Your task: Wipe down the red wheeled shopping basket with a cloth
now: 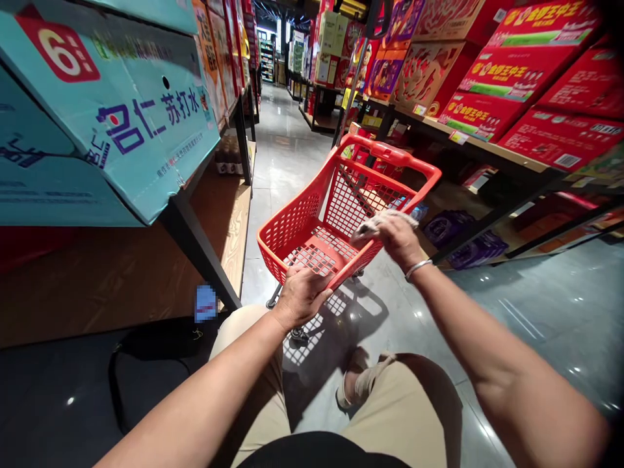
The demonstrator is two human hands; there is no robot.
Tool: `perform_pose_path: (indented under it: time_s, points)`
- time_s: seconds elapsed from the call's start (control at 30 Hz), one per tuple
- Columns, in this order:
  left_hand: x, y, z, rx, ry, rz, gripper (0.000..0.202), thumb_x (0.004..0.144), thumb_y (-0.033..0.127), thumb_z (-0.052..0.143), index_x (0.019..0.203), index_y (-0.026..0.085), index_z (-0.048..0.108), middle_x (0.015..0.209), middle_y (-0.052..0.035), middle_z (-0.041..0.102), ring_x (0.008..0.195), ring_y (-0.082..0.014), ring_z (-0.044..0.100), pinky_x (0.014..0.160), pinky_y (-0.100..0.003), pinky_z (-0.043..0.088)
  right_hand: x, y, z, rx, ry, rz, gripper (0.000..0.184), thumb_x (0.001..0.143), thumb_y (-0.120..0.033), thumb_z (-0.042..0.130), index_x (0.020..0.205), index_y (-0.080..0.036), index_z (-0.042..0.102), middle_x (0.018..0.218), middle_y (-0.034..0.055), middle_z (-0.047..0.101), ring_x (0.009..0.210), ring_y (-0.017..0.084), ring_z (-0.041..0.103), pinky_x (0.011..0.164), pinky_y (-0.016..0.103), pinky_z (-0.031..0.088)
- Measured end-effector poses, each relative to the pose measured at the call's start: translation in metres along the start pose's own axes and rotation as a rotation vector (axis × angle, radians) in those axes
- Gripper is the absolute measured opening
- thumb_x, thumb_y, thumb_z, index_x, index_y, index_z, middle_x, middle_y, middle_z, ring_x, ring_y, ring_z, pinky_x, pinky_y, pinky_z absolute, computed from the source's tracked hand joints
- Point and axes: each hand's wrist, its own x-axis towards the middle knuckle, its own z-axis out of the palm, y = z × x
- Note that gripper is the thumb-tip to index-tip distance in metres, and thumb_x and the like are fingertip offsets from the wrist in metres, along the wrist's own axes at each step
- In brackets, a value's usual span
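A red plastic shopping cart (319, 246) with mesh walls stands in front of my knees, its handle bar on the far side. My left hand (303, 296) grips the near rim of the basket, fingers curled over it. On the right rim, my right hand (398, 239) holds a light-coloured cloth (383, 223), which is bunched under the fingers and lies against the cart's edge. A bracelet circles the right wrist. The inside of the basket shows a red mesh floor. The fingertips of my right hand are partly hidden by the cloth.
Blue cartons (146, 123) jut out close on the left, above a wooden shelf (227, 227). Red boxes (511, 78) fill the right shelf, with purple packs (465, 237) below. A black bag (156, 341) lies on the floor at left. The aisle (277, 123) runs away ahead.
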Motion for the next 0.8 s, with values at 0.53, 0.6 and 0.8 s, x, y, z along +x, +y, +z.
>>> perform_pose_path:
  time_s: [0.53,0.6,0.8]
  points:
    - [-0.002,-0.012,-0.009,-0.078,0.016,0.040,0.039,0.101,0.043,0.053,0.131,0.025,0.070,0.121,-0.0075,0.077,0.113,-0.0236,0.068,0.102,-0.042,0.037,-0.013,-0.096,0.023,0.002,0.083,0.248,0.026,0.102,-0.045,0.052,0.097,-0.025,0.068,0.104,0.0099,0.072,0.110,0.032,0.054,0.098,0.052,0.041]
    - [-0.003,-0.010,-0.009,-0.060,0.017,0.046,0.041,0.101,0.045,0.054,0.132,0.024,0.069,0.120,-0.0081,0.077,0.112,-0.0245,0.068,0.101,-0.042,0.038,-0.013,-0.127,0.013,-0.025,-0.031,0.156,0.026,0.101,-0.046,0.055,0.099,-0.026,0.071,0.106,0.0102,0.073,0.112,0.034,0.054,0.093,0.051,0.041]
    - [-0.011,0.006,-0.005,-0.012,0.036,0.070,0.042,0.106,0.047,0.045,0.128,0.021,0.070,0.108,-0.0089,0.078,0.098,-0.0238,0.069,0.095,-0.043,0.039,0.062,-0.065,-0.008,-0.010,-0.728,0.072,0.021,0.082,-0.032,0.082,0.065,-0.023,0.072,0.065,0.0022,0.069,0.066,0.016,0.057,0.076,0.035,0.043]
